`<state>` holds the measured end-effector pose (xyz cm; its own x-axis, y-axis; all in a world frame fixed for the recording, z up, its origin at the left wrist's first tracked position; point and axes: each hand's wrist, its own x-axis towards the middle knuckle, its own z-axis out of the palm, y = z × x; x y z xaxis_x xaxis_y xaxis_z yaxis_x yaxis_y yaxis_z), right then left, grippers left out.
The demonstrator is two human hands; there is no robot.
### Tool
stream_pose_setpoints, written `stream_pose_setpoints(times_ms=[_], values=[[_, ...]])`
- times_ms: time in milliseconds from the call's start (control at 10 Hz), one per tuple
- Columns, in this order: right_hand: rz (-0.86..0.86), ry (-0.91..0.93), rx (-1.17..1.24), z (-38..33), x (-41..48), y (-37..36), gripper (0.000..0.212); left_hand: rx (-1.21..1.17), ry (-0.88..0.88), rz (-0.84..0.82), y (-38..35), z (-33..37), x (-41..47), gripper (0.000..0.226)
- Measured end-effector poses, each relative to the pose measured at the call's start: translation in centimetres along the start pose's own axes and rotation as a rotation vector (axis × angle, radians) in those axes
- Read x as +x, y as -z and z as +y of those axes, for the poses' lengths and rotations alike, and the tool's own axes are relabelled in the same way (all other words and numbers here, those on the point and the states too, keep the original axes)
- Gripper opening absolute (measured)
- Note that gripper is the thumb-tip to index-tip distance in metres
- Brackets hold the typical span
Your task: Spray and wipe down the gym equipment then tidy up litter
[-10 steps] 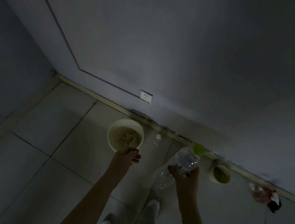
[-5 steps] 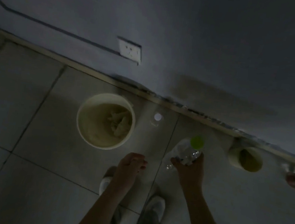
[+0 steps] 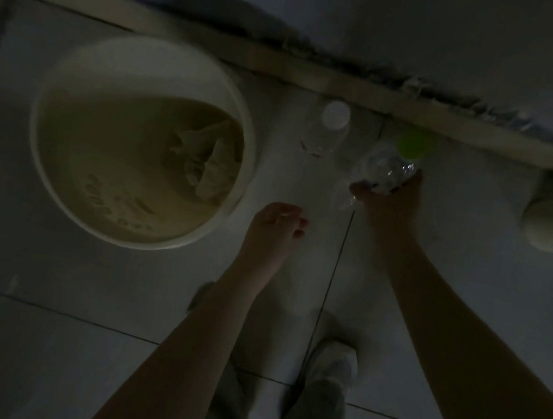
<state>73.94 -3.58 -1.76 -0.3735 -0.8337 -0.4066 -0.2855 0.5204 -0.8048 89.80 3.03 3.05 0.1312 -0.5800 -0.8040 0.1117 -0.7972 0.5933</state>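
My right hand [image 3: 391, 205] grips a crumpled clear bottle [image 3: 384, 171] by its body, green cap pointing toward the baseboard [image 3: 285, 62]. My left hand [image 3: 276, 225] hangs loosely curled, holding nothing, just right of the pale bucket [image 3: 129, 65] with crumpled paper [image 3: 201, 163] inside. A white-capped bottle [image 3: 332, 129] stands between the bucket and my right hand.

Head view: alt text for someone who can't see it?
Right hand grips a crumpled green-capped bottle; left hand, loosely curled and empty, hangs beside a round bin holding crumpled paper. A white-capped bottle stands on the floor.
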Motion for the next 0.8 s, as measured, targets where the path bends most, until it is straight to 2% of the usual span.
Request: stream_pose_setpoints(times_ms=[100,300,500,600,800], values=[[0.021,0.045,-0.025,1.1,1.6,-1.2,0.078,0.005,-0.029,-0.039,-0.3,-1.3,1.6,0.026],[0.027,0.117,-0.015,2.2,3.7,-4.2,0.095,-0.043,-0.037,0.013,-0.8,-2.8,4.5,0.028],[0.067,0.156,-0.003,3.5,4.6,-5.3,0.095,-0.060,-0.045,0.033,-1.2,-2.9,6.4,0.026],[0.057,0.130,-0.048,4.3,4.8,-4.7,0.096,-0.061,-0.037,0.029,-1.4,-2.7,6.2,0.026],[-0.041,-0.076,-0.137,4.4,3.7,-2.3,0.104,-0.094,0.051,0.004,-2.1,-1.3,4.1,0.016]])
